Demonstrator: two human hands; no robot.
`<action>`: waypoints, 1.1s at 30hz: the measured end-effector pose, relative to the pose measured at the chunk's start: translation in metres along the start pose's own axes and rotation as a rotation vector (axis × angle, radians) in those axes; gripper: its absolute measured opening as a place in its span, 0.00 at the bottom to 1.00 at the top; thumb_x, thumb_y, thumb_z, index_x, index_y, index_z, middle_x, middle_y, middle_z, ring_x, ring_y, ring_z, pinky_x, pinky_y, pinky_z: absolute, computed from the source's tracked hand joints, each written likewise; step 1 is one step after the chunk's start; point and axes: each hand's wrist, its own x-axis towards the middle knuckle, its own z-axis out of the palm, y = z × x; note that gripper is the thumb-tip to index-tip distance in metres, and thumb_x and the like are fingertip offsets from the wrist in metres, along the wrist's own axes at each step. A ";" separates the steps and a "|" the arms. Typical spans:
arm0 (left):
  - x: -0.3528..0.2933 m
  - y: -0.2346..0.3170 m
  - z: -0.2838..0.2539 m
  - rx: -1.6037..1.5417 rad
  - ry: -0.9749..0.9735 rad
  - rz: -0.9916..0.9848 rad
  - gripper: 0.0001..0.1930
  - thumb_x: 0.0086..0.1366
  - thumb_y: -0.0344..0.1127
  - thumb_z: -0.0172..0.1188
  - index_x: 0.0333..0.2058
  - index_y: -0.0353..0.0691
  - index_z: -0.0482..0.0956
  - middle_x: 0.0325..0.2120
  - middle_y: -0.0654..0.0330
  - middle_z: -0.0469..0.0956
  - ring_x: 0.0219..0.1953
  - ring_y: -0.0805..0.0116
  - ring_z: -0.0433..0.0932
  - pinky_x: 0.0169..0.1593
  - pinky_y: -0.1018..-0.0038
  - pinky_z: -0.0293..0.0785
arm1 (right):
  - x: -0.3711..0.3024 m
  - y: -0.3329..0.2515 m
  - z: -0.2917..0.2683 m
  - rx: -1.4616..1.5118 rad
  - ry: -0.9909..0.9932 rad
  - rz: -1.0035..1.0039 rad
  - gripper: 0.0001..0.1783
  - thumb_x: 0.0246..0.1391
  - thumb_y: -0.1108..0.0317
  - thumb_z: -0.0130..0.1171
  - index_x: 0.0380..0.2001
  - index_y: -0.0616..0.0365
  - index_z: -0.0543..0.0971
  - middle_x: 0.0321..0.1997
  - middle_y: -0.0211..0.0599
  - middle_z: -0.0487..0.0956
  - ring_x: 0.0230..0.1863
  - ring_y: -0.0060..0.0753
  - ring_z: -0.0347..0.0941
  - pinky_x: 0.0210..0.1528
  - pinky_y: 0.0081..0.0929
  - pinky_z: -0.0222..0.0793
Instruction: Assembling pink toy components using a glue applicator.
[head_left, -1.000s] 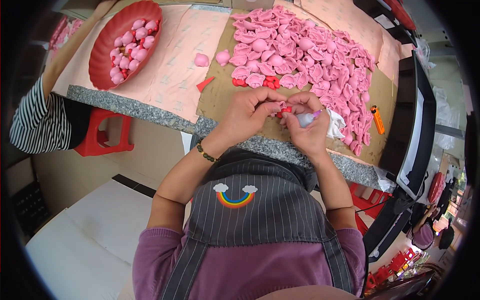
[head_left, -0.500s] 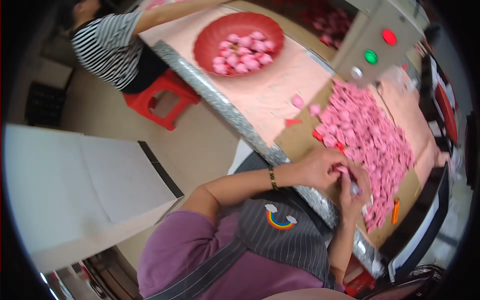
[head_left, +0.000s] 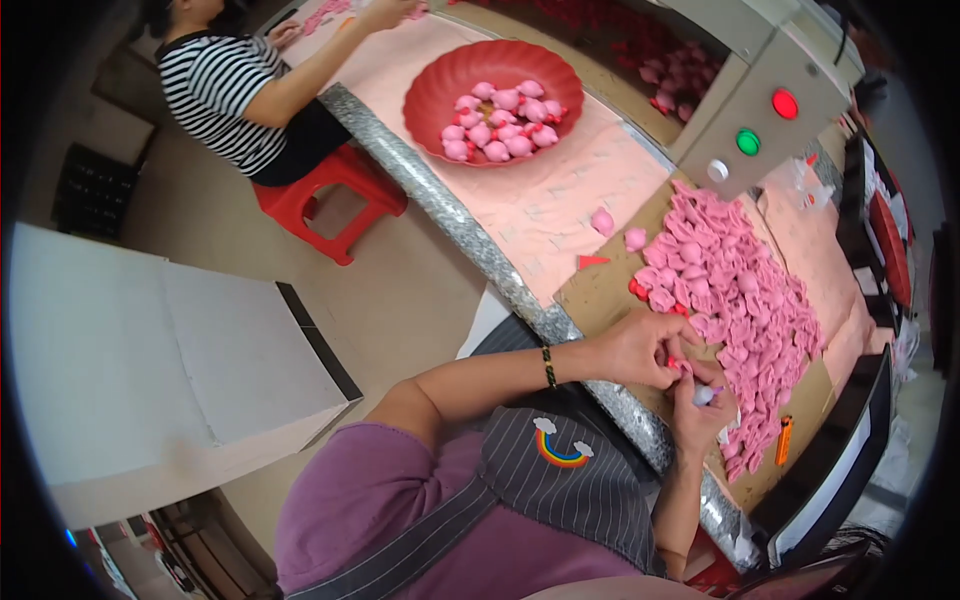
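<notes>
My left hand [head_left: 635,348], with a dark beaded bracelet at its wrist, pinches a small pink and red piece [head_left: 677,365] over the table's near edge. Close against it, my right hand [head_left: 695,420] has curled fingers around a small whitish, purple-tinged object [head_left: 704,395], perhaps a small bottle; its full shape is hidden. The two hands meet at the pink and red piece. Just beyond them spreads a big heap of soft pink pieces [head_left: 740,300], some rounded, some limp and flat. A few red bits [head_left: 638,289] lie at the heap's left side.
A red scalloped bowl [head_left: 425,85] holds several round pink pieces. Beyond it, a co-worker in a striped shirt [head_left: 215,85] sits on a red stool [head_left: 345,205]. A grey machine housing [head_left: 730,130] with buttons overhangs the table. An orange slim tool [head_left: 784,440] lies right of the heap.
The whole view has shifted slightly. My hands stay together, with the fingers a little rearranged and red now showing at the pinch. The co-worker's arm has drawn back.
</notes>
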 end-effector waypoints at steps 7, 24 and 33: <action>0.000 -0.009 0.004 -0.033 0.057 0.046 0.28 0.51 0.22 0.59 0.53 0.37 0.62 0.28 0.62 0.73 0.28 0.79 0.74 0.31 0.83 0.73 | 0.010 -0.013 0.005 0.194 0.061 0.240 0.06 0.47 0.81 0.56 0.31 0.68 0.76 0.27 0.35 0.76 0.21 0.15 0.69 0.22 0.12 0.64; 0.003 -0.005 -0.007 -0.389 -0.065 -0.108 0.21 0.52 0.19 0.60 0.47 0.30 0.70 0.34 0.58 0.77 0.33 0.79 0.75 0.35 0.85 0.71 | 0.010 -0.015 0.000 0.125 0.025 -0.098 0.08 0.46 0.83 0.55 0.33 0.68 0.76 0.23 0.31 0.72 0.22 0.16 0.67 0.24 0.12 0.61; 0.006 -0.008 -0.014 -0.465 -0.103 -0.166 0.24 0.52 0.23 0.62 0.49 0.33 0.69 0.32 0.61 0.77 0.29 0.82 0.73 0.32 0.86 0.70 | 0.008 -0.016 0.005 0.176 -0.016 -0.083 0.11 0.44 0.82 0.57 0.35 0.68 0.75 0.24 0.33 0.73 0.23 0.19 0.69 0.24 0.14 0.63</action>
